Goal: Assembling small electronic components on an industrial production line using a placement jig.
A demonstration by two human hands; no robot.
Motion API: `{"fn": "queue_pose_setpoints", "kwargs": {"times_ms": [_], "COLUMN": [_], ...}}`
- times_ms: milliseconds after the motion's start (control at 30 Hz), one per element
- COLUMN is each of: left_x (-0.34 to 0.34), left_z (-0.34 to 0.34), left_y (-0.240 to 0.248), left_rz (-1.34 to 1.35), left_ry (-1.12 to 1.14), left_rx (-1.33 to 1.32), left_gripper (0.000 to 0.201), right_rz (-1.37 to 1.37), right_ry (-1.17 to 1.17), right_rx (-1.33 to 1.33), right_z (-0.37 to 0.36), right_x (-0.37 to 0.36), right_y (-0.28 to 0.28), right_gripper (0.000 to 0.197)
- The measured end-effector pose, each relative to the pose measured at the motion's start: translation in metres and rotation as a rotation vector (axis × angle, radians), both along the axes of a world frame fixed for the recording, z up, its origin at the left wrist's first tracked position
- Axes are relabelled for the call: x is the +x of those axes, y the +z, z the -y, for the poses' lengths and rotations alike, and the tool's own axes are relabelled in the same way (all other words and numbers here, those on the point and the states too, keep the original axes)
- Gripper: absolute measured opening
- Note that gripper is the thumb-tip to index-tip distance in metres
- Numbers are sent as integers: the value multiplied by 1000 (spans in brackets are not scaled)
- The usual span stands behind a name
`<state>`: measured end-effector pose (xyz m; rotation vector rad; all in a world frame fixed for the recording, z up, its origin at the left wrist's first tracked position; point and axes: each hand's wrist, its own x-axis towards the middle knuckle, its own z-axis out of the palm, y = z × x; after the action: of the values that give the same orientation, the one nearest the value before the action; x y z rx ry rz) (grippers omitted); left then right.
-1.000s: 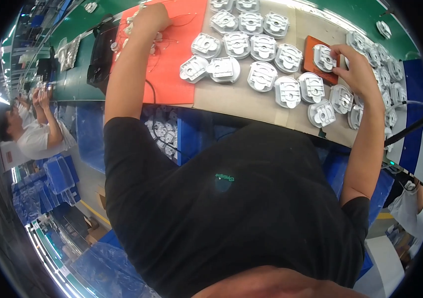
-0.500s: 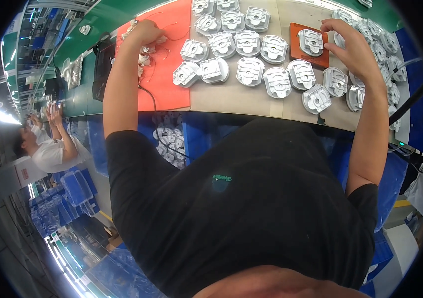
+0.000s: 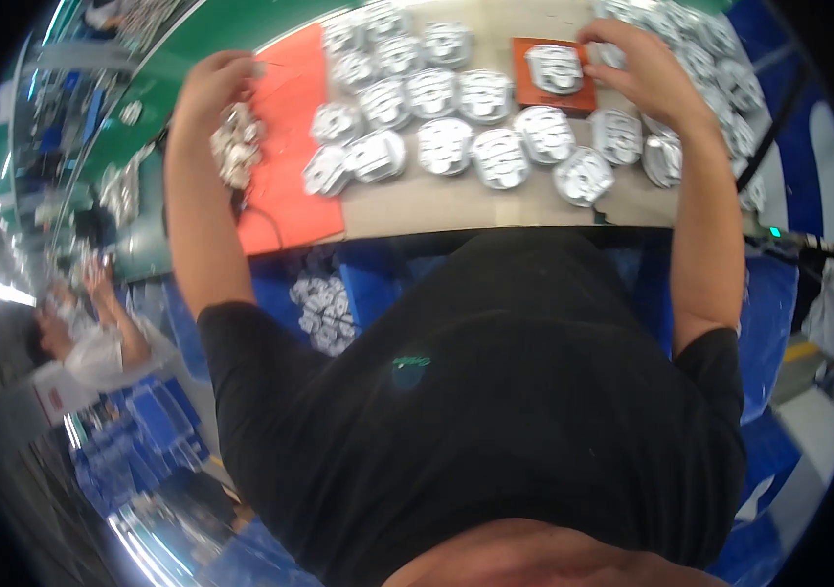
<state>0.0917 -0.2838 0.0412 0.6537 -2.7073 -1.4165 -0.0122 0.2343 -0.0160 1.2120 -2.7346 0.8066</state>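
My left hand is over the left edge of the red mat, its fingertips pinched together on a small white part. Blur hides that part's exact kind. Just below that hand lies a pile of small white parts with thin wires. My right hand is curved beside an orange block, thumb and forefinger apart. On the block sits a white and grey round housing; the thumb tip is close to its right side, and whether they touch I cannot tell.
Several similar housings stand in rows on the tan bench top, with more crowded at the far right. Under the bench, a blue bin stands by a heap of white parts. A co-worker is at left.
The view has shifted and blurred, moving the bench leftward in it. My left hand has moved left off the wired parts, uncovering the pile. My right hand stays by the orange block.
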Motion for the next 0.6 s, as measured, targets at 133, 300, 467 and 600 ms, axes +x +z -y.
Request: {"fn": "queue_pose_setpoints", "kwargs": {"times_ms": [133,300,467,600], "left_x": [-22,-65,-100,-103], "left_z": [-38,-183,-257,-282], "left_y": [26,-4,-48,-48], "left_rz": [-348,-276,-102,-42], "left_ry": [-102,-411,-539,-569], "left_rx": [389,350,292,177], "left_gripper": [39,49,57,51], "right_rz": [-43,254,314,319], "right_ry": [-15,-106,-130,-156], "right_rx": [39,114,81,14], "right_z": [1,21,23,19], "right_x": [-4,11,19,14], "right_y": [-14,21,42,34], "right_gripper": [49,29,36,39]}}
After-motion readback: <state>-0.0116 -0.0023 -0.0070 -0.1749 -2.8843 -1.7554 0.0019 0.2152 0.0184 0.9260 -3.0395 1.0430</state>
